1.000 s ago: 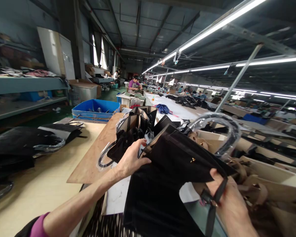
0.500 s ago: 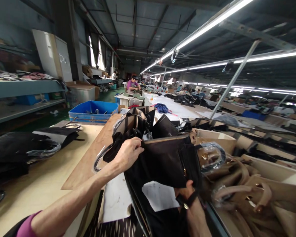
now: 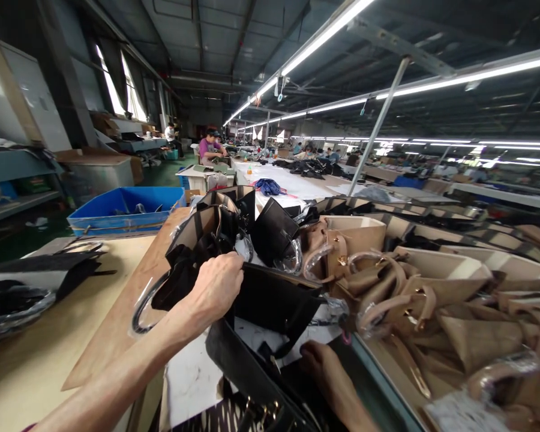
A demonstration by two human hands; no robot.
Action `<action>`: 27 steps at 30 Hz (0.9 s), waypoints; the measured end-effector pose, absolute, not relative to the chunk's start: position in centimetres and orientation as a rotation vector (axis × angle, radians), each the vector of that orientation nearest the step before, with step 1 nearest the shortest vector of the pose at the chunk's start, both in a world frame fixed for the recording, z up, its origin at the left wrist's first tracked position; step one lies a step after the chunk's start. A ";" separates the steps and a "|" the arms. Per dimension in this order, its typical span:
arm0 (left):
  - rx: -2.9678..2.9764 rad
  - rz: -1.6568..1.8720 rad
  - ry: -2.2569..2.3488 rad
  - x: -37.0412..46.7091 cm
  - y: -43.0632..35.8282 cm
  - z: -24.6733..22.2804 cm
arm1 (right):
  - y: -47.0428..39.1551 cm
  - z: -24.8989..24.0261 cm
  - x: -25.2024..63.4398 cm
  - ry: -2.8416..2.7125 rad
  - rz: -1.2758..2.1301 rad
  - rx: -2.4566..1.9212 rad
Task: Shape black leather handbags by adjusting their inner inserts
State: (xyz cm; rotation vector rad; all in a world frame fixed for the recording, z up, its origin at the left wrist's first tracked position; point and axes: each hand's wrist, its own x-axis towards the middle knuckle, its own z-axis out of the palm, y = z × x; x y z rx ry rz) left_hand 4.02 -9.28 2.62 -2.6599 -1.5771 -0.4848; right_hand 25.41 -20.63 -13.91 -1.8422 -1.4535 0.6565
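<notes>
My left hand (image 3: pixel 220 282) is closed on the top edge of a black handbag (image 3: pixel 270 300), with the thumb side toward the bag. The bag is tilted, and its lower body folds toward me, with gold-coloured metal fittings near the bottom of the view. My right hand (image 3: pixel 326 375) is low on the right, beside the bag's dark lower part. Its fingers are curled and slightly blurred, and dark material hides whatever they may hold. A white sheet (image 3: pixel 191 372) lies under the bag on the left. Another black bag with a plastic-wrapped handle (image 3: pixel 146 303) stands behind my left hand.
Several tan handbags (image 3: pixel 432 300) with wrapped handles crowd the right side. More black bags (image 3: pixel 274 231) stand ahead. A wooden board (image 3: pixel 117 324) and a blue bin (image 3: pixel 126 210) are on the left. A person in a purple top (image 3: pixel 210 147) sits farther back.
The black bag has tipped and folded down, its zipped face no longer upright. My right hand has come away from the bag's side edge and its strap. The view has turned right.
</notes>
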 end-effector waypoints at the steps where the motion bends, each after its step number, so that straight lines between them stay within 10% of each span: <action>1: -2.677 -0.502 -1.550 3.9 -9.2 2.5 | -21.4 -12.8 25.9 -1.501 0.543 -1.864; 8: -2.901 -0.656 -1.279 3.4 -8.8 2.0 | -20.4 -5.3 27.0 -1.648 -0.214 -1.590; 27: -2.897 -0.865 -1.418 4.9 -8.2 1.6 | -15.4 -4.2 27.2 -1.663 0.155 -1.568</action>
